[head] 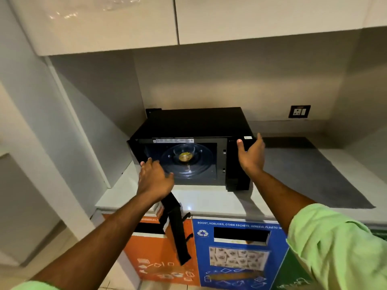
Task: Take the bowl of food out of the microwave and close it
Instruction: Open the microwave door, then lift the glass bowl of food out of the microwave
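Note:
A black microwave [194,122] stands on the counter in the corner, its door [177,225] swung open toward me past the counter's front edge. Inside, a clear glass bowl [184,154] with yellowish food sits on the round glass turntable [201,164]. My left hand [155,178] is at the lower left of the cavity mouth, fingers spread, holding nothing. My right hand [251,153] is open in front of the microwave's control panel, at its upper right corner, palm turned inward.
A pale counter [209,199] carries a grey mat [310,174] to the microwave's right. A wall socket [299,111] sits behind. White cabinets [209,17] hang overhead. Below the counter are orange [150,248] and blue [240,258] recycling bin fronts.

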Tool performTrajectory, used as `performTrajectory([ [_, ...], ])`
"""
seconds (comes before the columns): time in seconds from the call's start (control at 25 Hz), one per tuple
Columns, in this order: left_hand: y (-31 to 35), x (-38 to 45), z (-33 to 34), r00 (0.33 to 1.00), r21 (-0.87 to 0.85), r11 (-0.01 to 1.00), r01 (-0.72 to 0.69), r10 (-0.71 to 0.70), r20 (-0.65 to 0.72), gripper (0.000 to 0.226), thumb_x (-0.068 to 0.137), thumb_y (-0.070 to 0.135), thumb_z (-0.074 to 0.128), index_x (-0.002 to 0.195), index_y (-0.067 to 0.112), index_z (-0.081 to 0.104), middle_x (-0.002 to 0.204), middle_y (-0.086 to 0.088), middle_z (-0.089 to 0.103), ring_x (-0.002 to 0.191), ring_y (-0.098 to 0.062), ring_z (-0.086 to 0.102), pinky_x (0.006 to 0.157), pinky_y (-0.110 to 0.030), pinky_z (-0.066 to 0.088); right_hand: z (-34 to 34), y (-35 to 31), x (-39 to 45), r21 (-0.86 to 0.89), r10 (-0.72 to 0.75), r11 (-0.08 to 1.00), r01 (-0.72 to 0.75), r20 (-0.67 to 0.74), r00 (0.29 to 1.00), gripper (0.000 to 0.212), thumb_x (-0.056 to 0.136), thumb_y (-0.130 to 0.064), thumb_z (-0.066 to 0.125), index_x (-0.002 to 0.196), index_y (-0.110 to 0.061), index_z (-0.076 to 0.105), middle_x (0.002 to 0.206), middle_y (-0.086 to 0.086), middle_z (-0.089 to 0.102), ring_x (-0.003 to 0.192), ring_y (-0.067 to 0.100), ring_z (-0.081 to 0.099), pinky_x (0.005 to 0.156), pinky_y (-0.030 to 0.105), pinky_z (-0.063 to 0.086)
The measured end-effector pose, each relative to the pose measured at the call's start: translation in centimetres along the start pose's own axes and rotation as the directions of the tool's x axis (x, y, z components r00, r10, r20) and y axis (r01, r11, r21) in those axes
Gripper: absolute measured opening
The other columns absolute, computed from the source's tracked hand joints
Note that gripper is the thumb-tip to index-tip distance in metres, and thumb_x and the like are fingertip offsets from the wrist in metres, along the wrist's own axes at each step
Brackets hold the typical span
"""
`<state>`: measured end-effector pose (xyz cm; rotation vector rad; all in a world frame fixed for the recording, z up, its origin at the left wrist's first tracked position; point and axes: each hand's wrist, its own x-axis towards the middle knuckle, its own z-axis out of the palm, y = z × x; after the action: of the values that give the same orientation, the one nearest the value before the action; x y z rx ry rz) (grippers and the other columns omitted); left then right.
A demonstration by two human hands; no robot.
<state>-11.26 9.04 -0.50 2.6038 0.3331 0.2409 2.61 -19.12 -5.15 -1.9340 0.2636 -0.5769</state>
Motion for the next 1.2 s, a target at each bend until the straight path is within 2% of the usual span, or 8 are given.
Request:
performTrajectory([
  [0.12,-2.0,-1.2,-1.5,1.000,0.045,0.999,-0.005,0.004,0.010,0.070,0.093,0.041,0.055,0.151,0.007,0.033,0.166,-0.015,0.020,0.156,-0.032,0.011,0.127,-0.045,0.017,0.2,-1.0,-0.2,-0.150,-0.027,0.988,0.038,0.073,0.997,0.074,0.096,-0.049,0.058,0.157,-0.024,0.026,0.163,0.013,0.025,0.140,0.038,0.045,0.101,0.047,0.050],
  [0.28,-3.1,-2.0,-3.3,1.000,0.221,0.975,0.008,-0.014,0.025,0.066,0.093,0.052,0.051,0.136,0.002,0.051,0.164,-0.018,0.028,0.153,-0.034,0.022,0.123,-0.045,0.028,0.7,-1.6,-0.9,-0.222,0.067,0.974,-0.042,0.106,0.992,0.071,0.097,-0.049,0.055,0.158,-0.026,0.024,0.165,0.015,0.018,0.143,0.041,0.040,0.103,0.050,0.050],
  [0.36,-3.7,-2.4,-3.7,1.000,0.320,0.947,0.020,-0.026,0.016,0.071,0.091,0.058,0.049,0.136,0.002,0.053,0.163,-0.018,0.029,0.152,-0.035,0.025,0.123,-0.046,0.028,0.9,-2.0,-1.3,-0.229,0.095,0.971,-0.068,0.107,0.990,0.073,0.098,-0.049,0.055,0.159,-0.028,0.019,0.165,0.016,0.017,0.145,0.042,0.036,0.105,0.052,0.049],
  [0.48,-4.7,-2.8,-3.7,0.998,0.415,0.909,0.038,-0.051,0.020,0.090,0.091,0.061,0.046,0.153,-0.001,0.027,0.166,-0.022,0.015,0.155,-0.038,0.015,0.126,-0.048,0.017,0.8,-2.3,-1.5,-0.247,0.131,0.964,-0.098,0.121,0.984,0.076,0.098,-0.049,0.054,0.160,-0.030,0.015,0.166,0.018,0.014,0.146,0.045,0.034,0.107,0.055,0.047],
  [0.6,-5.3,-2.9,-3.6,0.995,0.479,0.873,0.094,-0.095,-0.023,0.101,0.090,0.064,0.044,0.155,-0.006,0.010,0.165,-0.028,0.008,0.155,-0.043,0.009,0.126,-0.049,0.010,0.6,-2.4,-1.5,-0.258,0.147,0.960,-0.105,0.149,0.978,0.079,0.097,-0.048,0.056,0.160,-0.031,0.012,0.166,0.019,0.013,0.146,0.045,0.034,0.108,0.056,0.048],
  [0.92,-7.5,-1.1,-0.9,0.975,0.545,0.809,0.220,-0.162,-0.154,0.106,0.087,0.066,0.044,0.155,-0.005,0.005,0.160,-0.041,-0.005,0.150,-0.055,-0.006,0.123,-0.061,-0.003,0.2,-1.6,-1.6,-0.316,0.109,0.948,-0.048,0.177,0.978,0.080,0.097,-0.048,0.056,0.160,-0.033,0.009,0.166,0.019,0.014,0.145,0.045,0.037,0.105,0.054,0.051],
  [1.08,-10.3,0.2,1.0,0.977,0.547,0.819,0.173,-0.073,-0.200,0.109,0.084,0.066,0.049,0.158,0.005,-0.003,0.159,-0.034,-0.025,0.146,-0.053,-0.028,0.118,-0.061,-0.017,0.5,-0.8,-2.4,-0.310,0.028,0.950,0.022,0.158,0.987,0.083,0.096,-0.044,0.060,0.160,-0.032,0.007,0.166,0.020,0.015,0.147,0.045,0.033,0.108,0.055,0.048],
  [1.2,-11.2,0.5,3.0,0.979,0.512,0.853,0.101,0.007,-0.205,0.108,0.085,0.061,0.054,0.158,0.007,-0.003,0.159,-0.030,-0.030,0.146,-0.048,-0.032,0.118,-0.056,-0.017,1.2,-0.1,-4.5,-0.226,-0.026,0.973,0.035,0.042,0.999,0.086,0.093,-0.043,0.064,0.158,-0.022,0.012,0.160,0.021,0.025,0.143,0.042,0.037,0.106,0.050,0.048],
])
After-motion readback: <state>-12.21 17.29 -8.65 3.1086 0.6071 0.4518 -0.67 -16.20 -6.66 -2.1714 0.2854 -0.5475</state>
